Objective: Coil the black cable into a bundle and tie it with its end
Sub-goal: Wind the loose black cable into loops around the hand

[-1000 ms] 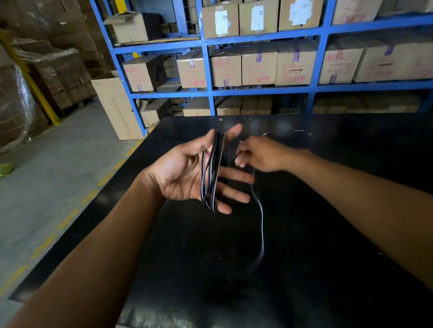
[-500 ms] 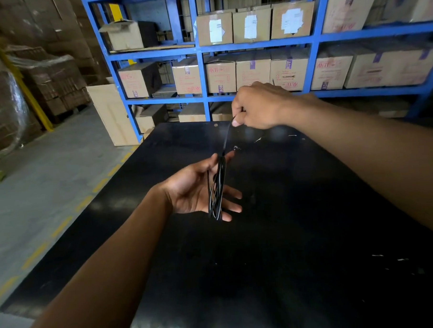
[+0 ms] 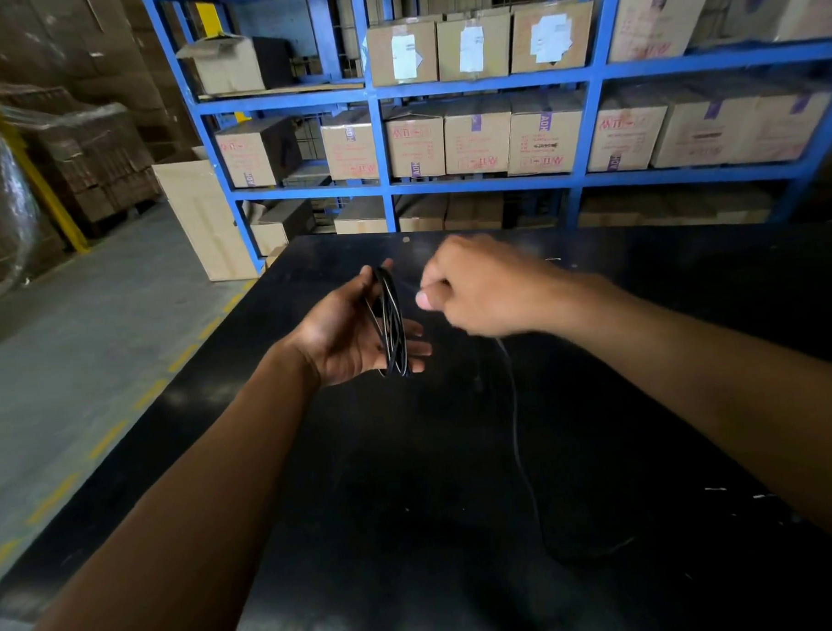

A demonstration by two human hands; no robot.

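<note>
Overhead, black cable (image 3: 391, 326) coils around open-palmed left hand (image 3: 353, 332), right hand (image 3: 479, 288) grip pinched on its trailing strand.

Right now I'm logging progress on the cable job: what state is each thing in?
Black cable: partly coiled in loops around the left hand, not tied.
Loose tail: trailing from the right hand down onto the black table.
Left hand: open, palm up, loops around the fingers.
Right hand: closed on the cable, blurred.

Black cable (image 3: 391, 326), black table (image 3: 414, 530), blue shelving (image 3: 489, 184)
</note>
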